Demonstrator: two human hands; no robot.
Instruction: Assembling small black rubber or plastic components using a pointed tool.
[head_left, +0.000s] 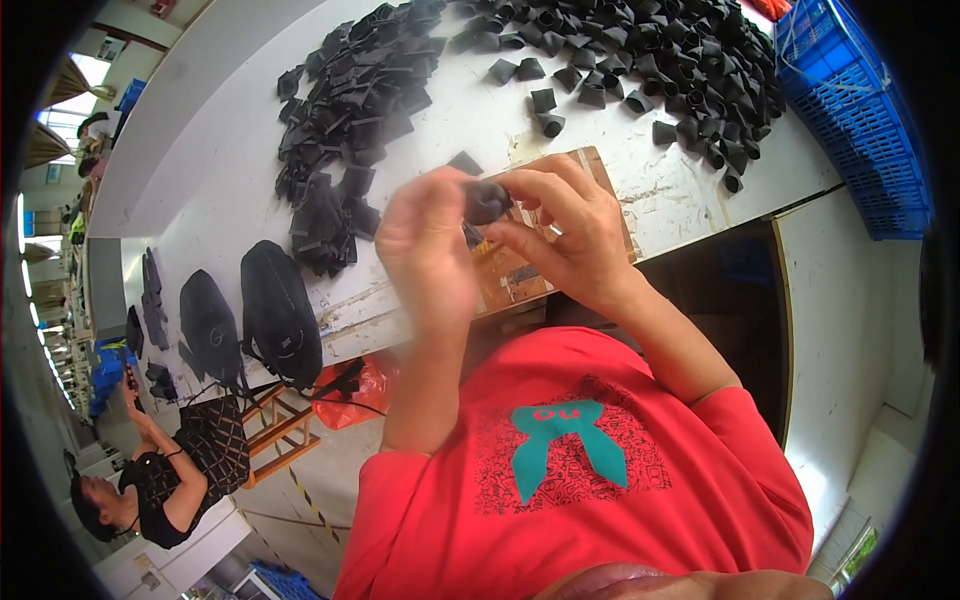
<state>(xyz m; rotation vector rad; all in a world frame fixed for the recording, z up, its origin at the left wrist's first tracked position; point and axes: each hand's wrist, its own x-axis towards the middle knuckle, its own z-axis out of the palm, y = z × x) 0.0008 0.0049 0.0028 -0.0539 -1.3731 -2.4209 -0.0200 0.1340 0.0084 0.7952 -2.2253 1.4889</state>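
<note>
We pinch a small black rounded rubbery piece (486, 202) in a closed grip between the fingertips of our left hand (428, 250) and right hand (572, 235), raised above the worn brown cardboard sheet (520, 270) on the white counter (230, 170). We judge the smooth piece could slip and drop off the counter's near edge. Matte black tapered sleeves (640, 60) lie heaped beyond, near a blue plastic crate (860, 120).

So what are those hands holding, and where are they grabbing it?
A small black piece, pinched between both hands: left hand on its left side, right hand on its right.
</note>
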